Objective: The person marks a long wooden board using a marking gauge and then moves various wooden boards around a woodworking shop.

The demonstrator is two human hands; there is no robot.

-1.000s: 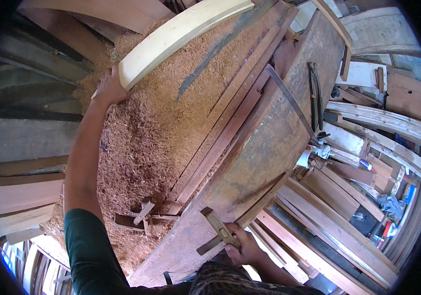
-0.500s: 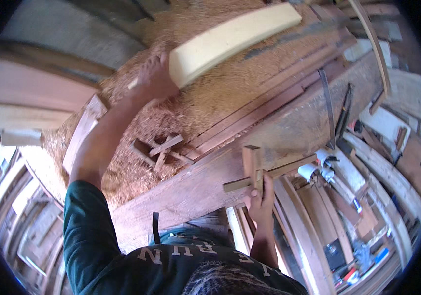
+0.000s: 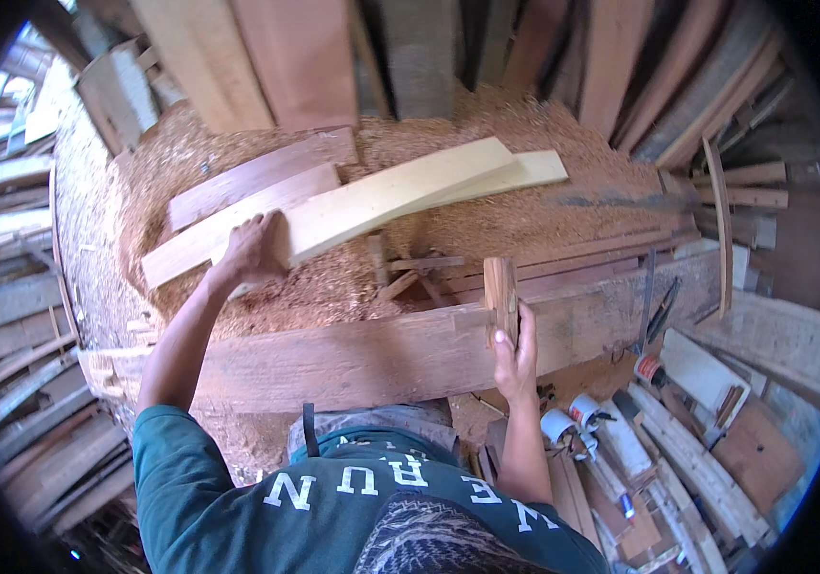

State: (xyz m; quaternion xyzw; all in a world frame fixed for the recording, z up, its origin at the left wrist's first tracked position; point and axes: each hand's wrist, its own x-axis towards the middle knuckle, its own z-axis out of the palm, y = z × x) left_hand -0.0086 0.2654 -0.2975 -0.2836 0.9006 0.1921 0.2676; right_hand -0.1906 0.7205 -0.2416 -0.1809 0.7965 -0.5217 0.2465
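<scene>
My left hand [image 3: 249, 247] grips the near left end of a pale curved board [image 3: 376, 191] lying over sawdust, with another pale board [image 3: 534, 172] partly beneath it. A light plank [image 3: 180, 252] and a pinkish plank [image 3: 225, 187] lie alongside it. My right hand [image 3: 513, 346] holds a small brown wooden tool [image 3: 499, 287] upright over the thick front beam [image 3: 353, 359] of the bench. Crossed wooden pieces [image 3: 420, 275] rest among the shavings between my hands.
Boards [image 3: 305, 57] lean in rows beyond the sawdust. A thin upright strip [image 3: 719, 230], a long flat metal bar [image 3: 647, 297] and dark-handled tool [image 3: 662, 311] are at the right. Cans [image 3: 558, 423] and piled timber [image 3: 687, 464] lie below right; more planks [image 3: 18, 316] are stacked left.
My view has swung round. My left hand has drawn the pale board's end toward me, among other planks. My right hand has raised the wooden tool more upright.
</scene>
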